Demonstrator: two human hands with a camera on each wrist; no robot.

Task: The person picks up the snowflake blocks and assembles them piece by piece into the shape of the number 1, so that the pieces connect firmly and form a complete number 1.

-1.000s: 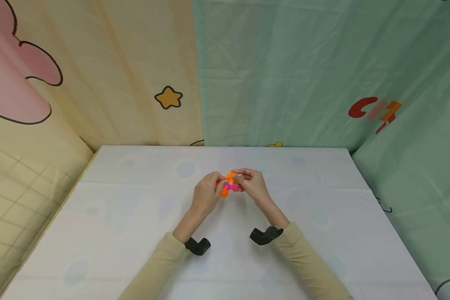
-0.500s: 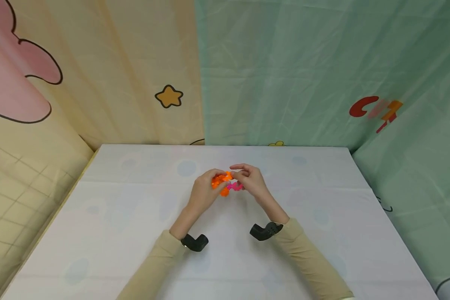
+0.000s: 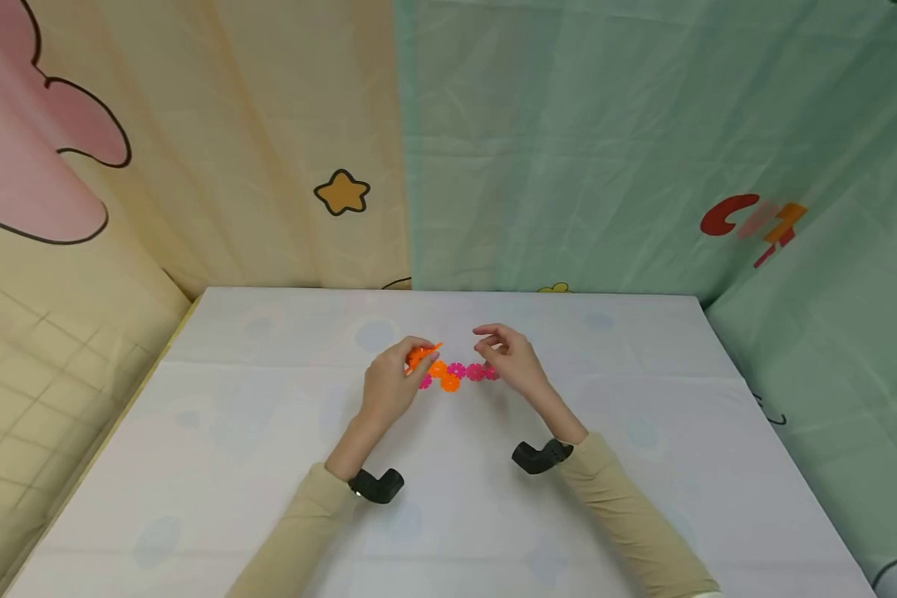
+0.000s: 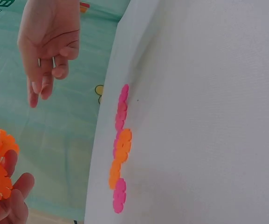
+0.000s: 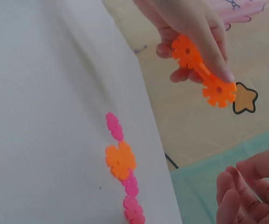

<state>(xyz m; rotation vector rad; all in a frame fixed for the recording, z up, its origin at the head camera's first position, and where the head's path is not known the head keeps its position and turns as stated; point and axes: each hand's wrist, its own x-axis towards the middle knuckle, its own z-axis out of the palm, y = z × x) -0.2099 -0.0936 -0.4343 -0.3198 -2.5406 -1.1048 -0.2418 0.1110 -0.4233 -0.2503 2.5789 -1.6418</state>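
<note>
Left hand: fingers pinch joined orange discs above the desk; supporting both beside the joint should keep it square. Right hand: fingers released. Pink-and-orange disc row: toward the desk's far edge.

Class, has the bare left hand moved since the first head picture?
Yes: the left hand has moved left, judged against the printed orange five-pointed star outlined in black.

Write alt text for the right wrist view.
A person's left hand holds orange notched discs. On the white table, pink discs and more orange discs lie in a rough line; at lower right, the right hand holds nothing, fingers loosely curled.
</note>
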